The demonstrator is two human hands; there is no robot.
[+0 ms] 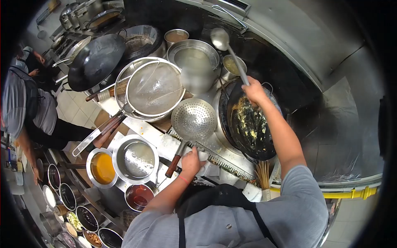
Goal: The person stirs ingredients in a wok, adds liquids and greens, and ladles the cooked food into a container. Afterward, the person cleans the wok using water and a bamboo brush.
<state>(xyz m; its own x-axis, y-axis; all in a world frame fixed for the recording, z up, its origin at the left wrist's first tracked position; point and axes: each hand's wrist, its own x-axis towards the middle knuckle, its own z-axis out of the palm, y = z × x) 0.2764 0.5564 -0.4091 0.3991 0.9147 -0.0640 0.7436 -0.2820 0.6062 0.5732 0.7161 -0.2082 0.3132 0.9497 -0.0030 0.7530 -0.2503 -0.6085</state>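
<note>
My right hand [255, 91] is closed around the handle of a metal ladle [220, 39]. Its bowl is raised beyond the wok, close to a small pot of yellowish liquid [234, 65]. Below this hand sits a black wok [264, 136] with yellow and green food bits stuck to its inside. My left hand [191, 162] is curled at the counter edge, with a white cloth [203, 156] at its fingers. Just left of it is the wooden handle of a perforated skimmer [194, 119], which lies on the counter.
Left of the skimmer, large mesh strainers [154, 88] rest together. Nearby stand a pot of orange liquid [103, 168], a bowl of clear liquid [135, 158] and a pot of red sauce [139, 196]. A bamboo brush [263, 175] stands by the wok. Another person [31, 99] works at far left.
</note>
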